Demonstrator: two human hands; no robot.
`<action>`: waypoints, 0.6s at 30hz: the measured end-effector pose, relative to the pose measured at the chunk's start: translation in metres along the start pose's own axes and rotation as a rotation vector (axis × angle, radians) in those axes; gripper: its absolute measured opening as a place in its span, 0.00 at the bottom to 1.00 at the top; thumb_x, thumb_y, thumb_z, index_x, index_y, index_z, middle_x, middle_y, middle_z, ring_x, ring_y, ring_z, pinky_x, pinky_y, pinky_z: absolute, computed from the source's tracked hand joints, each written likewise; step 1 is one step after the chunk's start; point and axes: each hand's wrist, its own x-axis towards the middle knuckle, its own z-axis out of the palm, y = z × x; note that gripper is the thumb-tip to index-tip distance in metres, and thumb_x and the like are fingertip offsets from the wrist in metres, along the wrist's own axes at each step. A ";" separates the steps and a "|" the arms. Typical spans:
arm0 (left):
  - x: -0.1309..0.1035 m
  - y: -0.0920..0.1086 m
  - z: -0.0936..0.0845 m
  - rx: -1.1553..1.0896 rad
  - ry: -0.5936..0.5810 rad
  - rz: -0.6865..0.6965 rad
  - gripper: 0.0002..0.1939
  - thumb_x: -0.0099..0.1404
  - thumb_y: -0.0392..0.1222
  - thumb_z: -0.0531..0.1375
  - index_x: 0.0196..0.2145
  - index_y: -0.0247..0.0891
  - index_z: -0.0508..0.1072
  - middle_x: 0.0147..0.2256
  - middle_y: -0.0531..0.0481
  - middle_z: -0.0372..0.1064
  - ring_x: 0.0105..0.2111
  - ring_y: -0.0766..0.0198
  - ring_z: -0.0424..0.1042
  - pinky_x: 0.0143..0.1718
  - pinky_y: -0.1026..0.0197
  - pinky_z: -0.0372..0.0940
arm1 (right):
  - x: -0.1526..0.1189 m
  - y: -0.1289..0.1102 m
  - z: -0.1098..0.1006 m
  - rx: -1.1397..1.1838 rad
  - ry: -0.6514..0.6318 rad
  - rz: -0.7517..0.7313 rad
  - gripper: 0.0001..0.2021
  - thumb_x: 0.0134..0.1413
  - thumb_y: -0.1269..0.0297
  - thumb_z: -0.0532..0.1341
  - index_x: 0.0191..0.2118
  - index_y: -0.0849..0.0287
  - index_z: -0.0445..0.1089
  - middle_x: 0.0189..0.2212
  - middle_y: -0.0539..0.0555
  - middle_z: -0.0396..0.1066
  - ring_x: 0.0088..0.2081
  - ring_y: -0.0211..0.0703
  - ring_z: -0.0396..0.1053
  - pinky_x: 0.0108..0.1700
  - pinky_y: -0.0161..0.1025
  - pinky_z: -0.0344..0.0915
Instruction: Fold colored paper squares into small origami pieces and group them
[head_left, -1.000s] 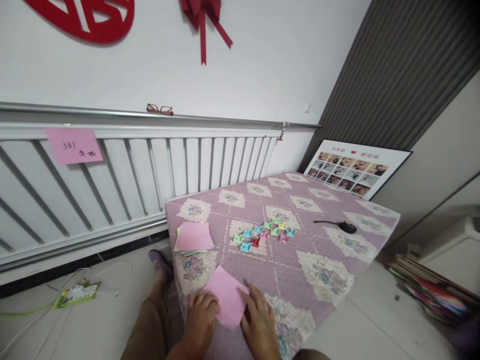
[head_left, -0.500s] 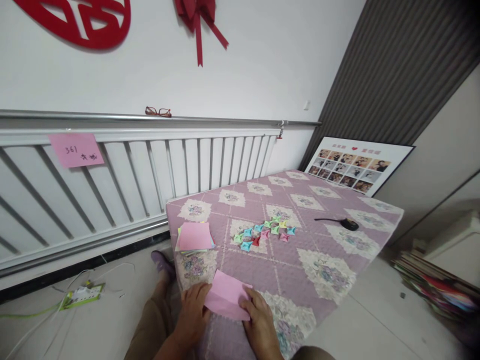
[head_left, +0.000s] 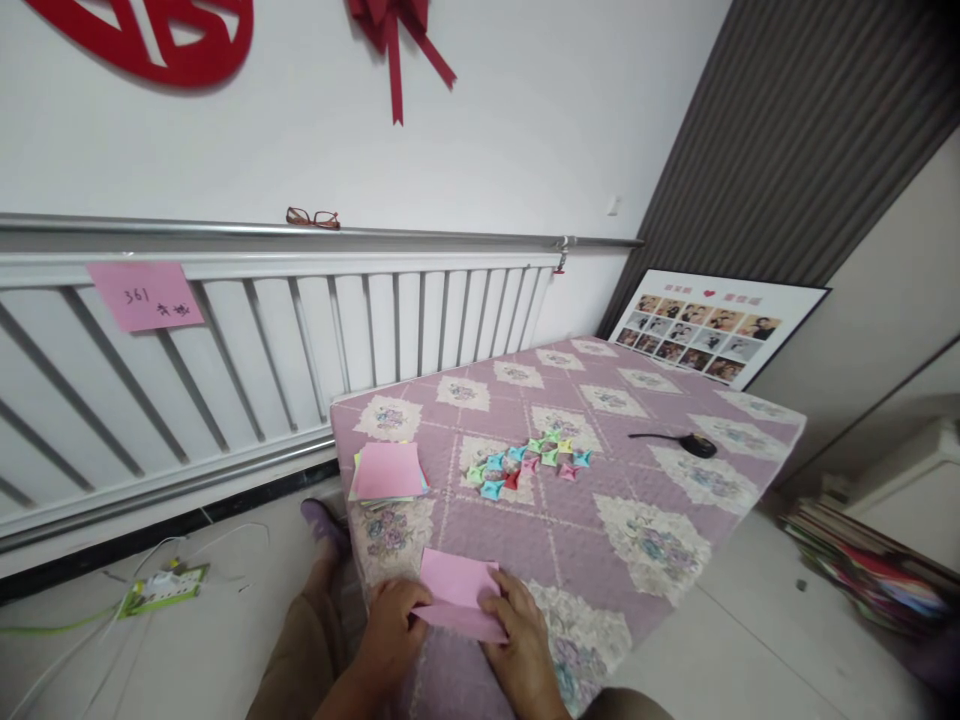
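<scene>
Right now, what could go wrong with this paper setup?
1. The pink sheet, bent over between the left hand and right hand, might crease crooked.
2. The paper stack has uneven edges near the tabletop's left edge; a bump could spill it.
3. The small folded papers lie loose and could scatter.

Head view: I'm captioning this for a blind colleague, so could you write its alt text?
A person's left hand and right hand hold a partly folded pink paper sheet over a purple floral cloth. Farther back lie a stack of colored paper and, to its right, small folded paper pieces.
</scene>
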 end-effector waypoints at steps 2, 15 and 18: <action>0.001 -0.001 -0.002 -0.001 0.010 -0.029 0.15 0.51 0.31 0.51 0.33 0.40 0.74 0.35 0.49 0.74 0.39 0.58 0.70 0.49 0.54 0.56 | 0.000 -0.001 0.001 -0.012 0.028 0.008 0.07 0.47 0.66 0.61 0.35 0.54 0.74 0.53 0.57 0.67 0.56 0.53 0.61 0.53 0.51 0.62; 0.011 0.002 0.000 0.203 0.013 -0.238 0.36 0.59 0.38 0.52 0.64 0.34 0.49 0.54 0.43 0.67 0.48 0.56 0.68 0.51 0.59 0.56 | 0.006 -0.006 -0.003 -0.119 -0.006 0.086 0.13 0.59 0.57 0.56 0.37 0.56 0.76 0.47 0.59 0.71 0.52 0.53 0.66 0.54 0.51 0.63; 0.012 0.001 0.002 0.201 0.029 -0.244 0.37 0.58 0.37 0.52 0.65 0.35 0.46 0.57 0.42 0.63 0.51 0.56 0.66 0.53 0.58 0.54 | 0.009 -0.008 -0.002 -0.133 -0.012 0.105 0.14 0.60 0.57 0.54 0.35 0.57 0.76 0.46 0.59 0.72 0.50 0.52 0.67 0.53 0.49 0.64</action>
